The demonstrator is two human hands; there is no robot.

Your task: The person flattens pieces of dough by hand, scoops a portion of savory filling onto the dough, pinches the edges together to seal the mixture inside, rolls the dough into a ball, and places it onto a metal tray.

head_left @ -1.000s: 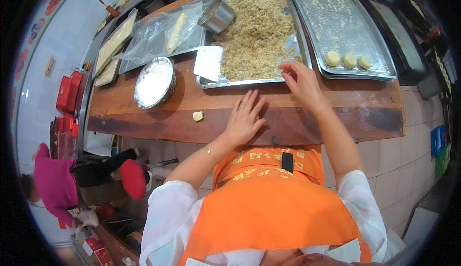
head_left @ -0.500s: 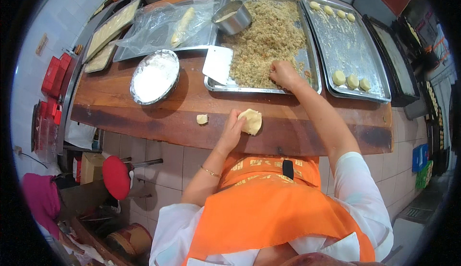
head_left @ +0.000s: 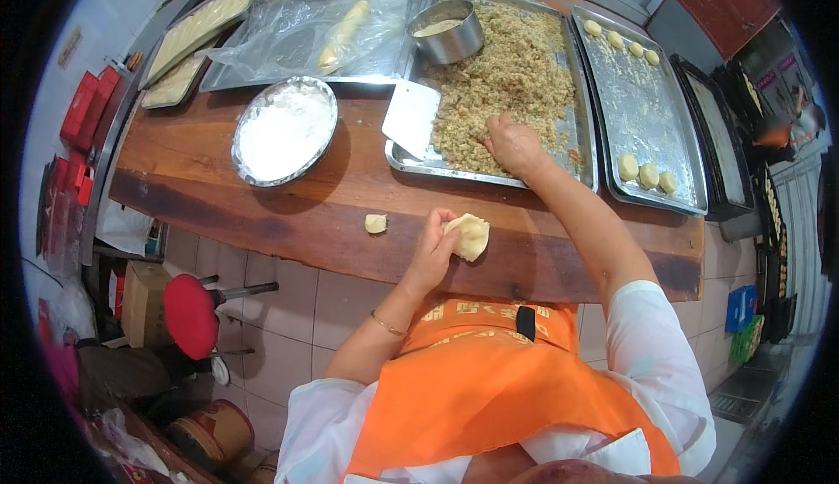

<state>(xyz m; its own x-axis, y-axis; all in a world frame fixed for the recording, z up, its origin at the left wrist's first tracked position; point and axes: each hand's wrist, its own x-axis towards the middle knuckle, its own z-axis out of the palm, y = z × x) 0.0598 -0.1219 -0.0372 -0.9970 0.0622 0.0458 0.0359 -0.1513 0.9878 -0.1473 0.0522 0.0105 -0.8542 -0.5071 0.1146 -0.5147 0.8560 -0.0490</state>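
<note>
My left hand (head_left: 428, 255) is closed on the edge of a flat, round dough wrapper (head_left: 473, 237), held just above the table's front edge. In the tray (head_left: 454, 171), my right hand (head_left: 514, 145) reaches into a brown, crumbly filling (head_left: 524, 69). Its fingers are curled into the crumbs, and the fingertips are partly hidden. A small lump of dough (head_left: 376, 223) lies on the wood, left of my left hand. At the tray's front left corner rests a white scraper (head_left: 411, 119). A metal pot (head_left: 450, 42) with pale contents sits on the filling's far left side.
Left of the filling stands a foil-lined bowl (head_left: 284, 130) of white flour. Behind it, a dough roll (head_left: 345, 36) lies under plastic on another tray. The right-hand tray (head_left: 660, 117) carries several dough balls (head_left: 648, 175). A red stool (head_left: 190, 316) stands on the floor at left.
My right hand has shifted slightly within the filling, and its fingers have turned. The wrapper in my left hand is bent a little more. The whole view has moved slightly.
</note>
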